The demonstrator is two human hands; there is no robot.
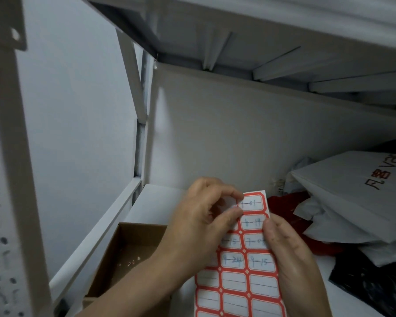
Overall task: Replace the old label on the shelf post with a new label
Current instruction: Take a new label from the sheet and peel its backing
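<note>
Head view, left grip: my left hand [199, 223] pinches narrowly at the top row of the label sheet [249, 268].
Right grip: my right hand [290, 255] clamps the sheet's right edge.
Shelf post [16, 156]: far left, blurred — what's stuck on it I cannot tell.
Peel: lift one corner slowly, sheet held taut.

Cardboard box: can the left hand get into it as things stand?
Likely yes. The box lies open just below the left hand, no lid on it, though that hand pinches the top of the sheet held by the right hand.
</note>
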